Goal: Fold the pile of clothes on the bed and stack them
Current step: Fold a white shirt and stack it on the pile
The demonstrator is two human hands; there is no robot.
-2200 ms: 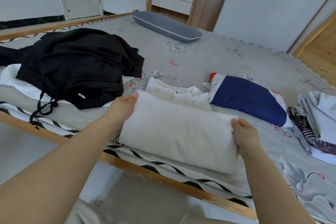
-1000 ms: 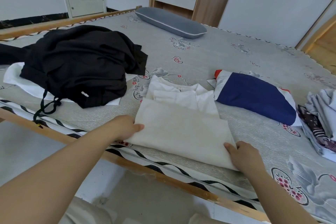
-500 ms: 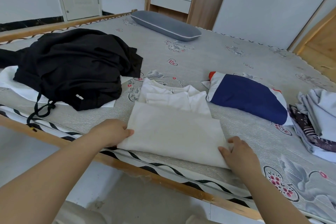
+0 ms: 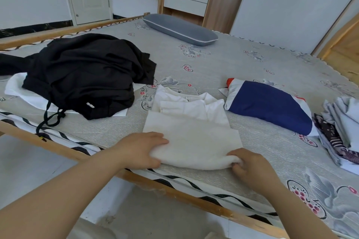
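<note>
both my hands grip the near fold of a white garment at the edge of the bed.

the bed [image 4: 242, 68], with its grey flowered cover, carries everything. a heap of black clothes [image 4: 85, 75] lies to the left on a white piece of cloth, a grey pillow [image 4: 180, 29] at the far side, a blue, white and red pillow [image 4: 270, 105] to the right, and a bundle of pale and patterned clothes [image 4: 342, 132] at the far right edge. the white garment [image 4: 192, 128] lies half folded between the black heap and the blue pillow, its collar away from me. my left hand [image 4: 139, 149] holds its near left corner, fingers curled over the fold. my right hand [image 4: 250, 163] pinches the near right corner.
</note>
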